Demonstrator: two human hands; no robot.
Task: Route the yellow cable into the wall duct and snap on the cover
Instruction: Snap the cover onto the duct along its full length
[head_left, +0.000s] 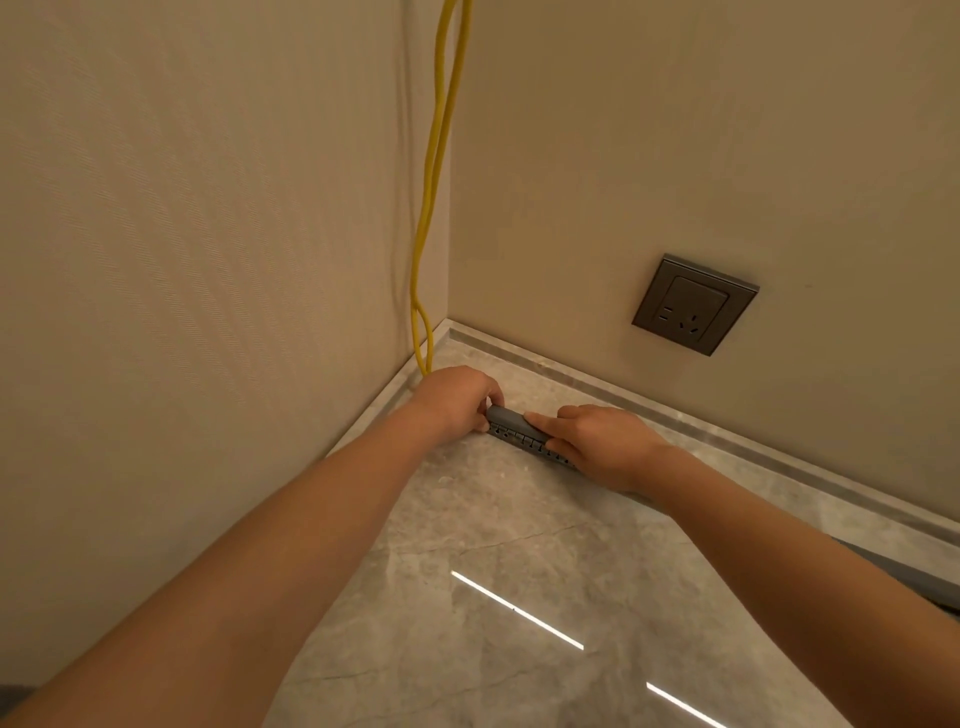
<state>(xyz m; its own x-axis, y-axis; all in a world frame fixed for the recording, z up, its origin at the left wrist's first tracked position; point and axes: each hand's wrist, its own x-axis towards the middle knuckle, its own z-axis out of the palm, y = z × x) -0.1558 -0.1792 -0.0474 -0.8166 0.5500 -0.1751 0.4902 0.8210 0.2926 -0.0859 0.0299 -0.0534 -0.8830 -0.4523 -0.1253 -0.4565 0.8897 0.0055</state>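
A grey slotted cable duct (522, 440) lies on the marble floor near the room corner, with a smooth grey cover (511, 418) on top of it. My left hand (456, 399) grips the duct's corner end. My right hand (597, 446) presses down on the cover, fingers laid along its top. The yellow cable (432, 171), doubled, hangs down the corner of the walls and disappears behind my left hand. More of the grey duct (904, 574) shows past my right forearm at the right edge.
A grey wall socket (695, 304) sits on the right wall above the stone skirting (675, 415). Beige walls meet at the corner. The glossy marble floor (519, 597) reflects two light strips.
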